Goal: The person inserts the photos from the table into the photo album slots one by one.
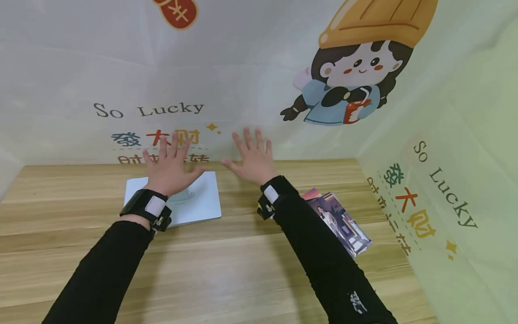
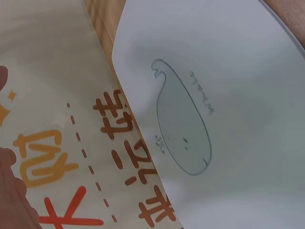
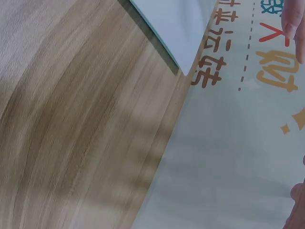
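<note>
My left hand (image 1: 167, 171) is held over a pale notebook or stack of paper (image 1: 208, 198), fingers spread and straight, with nothing in it. On the top sheet a pencil drawing of a whale (image 2: 183, 124) shows in the left wrist view, a handwritten word beside it. To the right, my right hand (image 1: 255, 159) is likewise spread, empty, above the table's back edge beside the paper. Only bits of the fingers (image 3: 293, 21) enter the right wrist view. Under the right forearm, partly hidden, lies a pile of printed picture cards (image 1: 340, 220).
The wooden table (image 1: 226, 270) meets an upright white printed sheet (image 1: 243, 81) along its back edge. A second printed sheet (image 1: 465, 148) stands along the right side, close to the cards.
</note>
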The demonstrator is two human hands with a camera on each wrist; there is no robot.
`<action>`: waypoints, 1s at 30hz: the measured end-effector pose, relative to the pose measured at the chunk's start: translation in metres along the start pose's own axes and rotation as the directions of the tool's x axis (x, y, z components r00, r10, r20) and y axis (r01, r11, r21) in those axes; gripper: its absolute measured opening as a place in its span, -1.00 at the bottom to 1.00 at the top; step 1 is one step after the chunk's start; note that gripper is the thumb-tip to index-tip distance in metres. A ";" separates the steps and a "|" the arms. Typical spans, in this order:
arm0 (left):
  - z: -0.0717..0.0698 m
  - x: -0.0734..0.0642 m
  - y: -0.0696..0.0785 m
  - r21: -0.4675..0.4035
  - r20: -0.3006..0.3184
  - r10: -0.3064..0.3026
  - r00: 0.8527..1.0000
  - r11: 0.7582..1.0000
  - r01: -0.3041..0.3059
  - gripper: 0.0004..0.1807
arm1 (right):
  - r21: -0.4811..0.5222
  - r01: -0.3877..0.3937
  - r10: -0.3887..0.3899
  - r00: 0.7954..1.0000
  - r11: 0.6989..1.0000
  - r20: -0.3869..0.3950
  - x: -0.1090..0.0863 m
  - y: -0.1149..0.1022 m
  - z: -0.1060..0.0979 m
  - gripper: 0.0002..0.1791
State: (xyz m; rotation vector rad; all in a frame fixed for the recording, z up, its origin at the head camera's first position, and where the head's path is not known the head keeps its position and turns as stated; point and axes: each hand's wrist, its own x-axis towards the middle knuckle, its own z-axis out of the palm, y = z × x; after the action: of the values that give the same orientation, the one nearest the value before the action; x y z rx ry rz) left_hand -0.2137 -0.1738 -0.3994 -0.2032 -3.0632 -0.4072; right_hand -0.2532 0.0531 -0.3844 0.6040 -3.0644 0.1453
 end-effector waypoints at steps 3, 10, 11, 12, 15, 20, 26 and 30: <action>-0.002 -0.006 -0.009 -0.016 0.003 -0.019 1.000 1.000 0.019 0.01 | -0.007 0.013 -0.012 1.000 1.000 0.003 0.000 -0.004 0.001 -0.09; 0.001 -0.028 -0.034 -0.136 0.020 -0.049 0.999 0.989 0.051 0.03 | -0.012 0.030 -0.029 0.999 0.999 0.037 -0.002 -0.018 0.003 -0.09; 0.001 -0.031 -0.038 -0.151 0.026 -0.055 0.998 0.987 0.058 0.04 | -0.011 0.031 -0.031 0.999 0.999 0.043 -0.003 -0.019 0.004 -0.09; 0.001 -0.035 -0.041 -0.163 0.033 -0.062 0.998 0.984 0.067 0.05 | -0.008 0.036 -0.035 0.998 0.999 0.049 -0.003 -0.021 0.006 -0.08; 0.004 -0.049 -0.051 -0.176 0.057 -0.076 0.995 0.981 0.085 0.10 | -0.001 0.045 -0.045 0.996 0.999 0.071 -0.003 -0.025 0.014 -0.02; 0.012 -0.073 -0.067 -0.171 0.121 -0.096 0.988 0.978 0.116 0.18 | 0.023 0.048 -0.050 0.995 0.999 0.082 -0.002 -0.026 0.028 0.04; 0.021 -0.089 -0.077 -0.195 0.197 -0.109 0.974 0.969 0.148 0.23 | 0.086 0.032 -0.040 0.995 0.996 0.097 -0.004 -0.028 0.038 0.06; 0.025 -0.092 -0.078 -0.232 0.230 -0.138 0.963 0.954 0.192 0.30 | 0.119 0.019 -0.035 0.990 0.993 0.135 -0.007 -0.031 0.049 0.06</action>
State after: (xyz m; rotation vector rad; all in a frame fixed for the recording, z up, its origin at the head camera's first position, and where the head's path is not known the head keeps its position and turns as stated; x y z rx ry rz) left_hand -0.1338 -0.2533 -0.4490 0.0062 -3.2393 -0.8398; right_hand -0.2347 0.0230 -0.4308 0.6886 -3.1961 0.2987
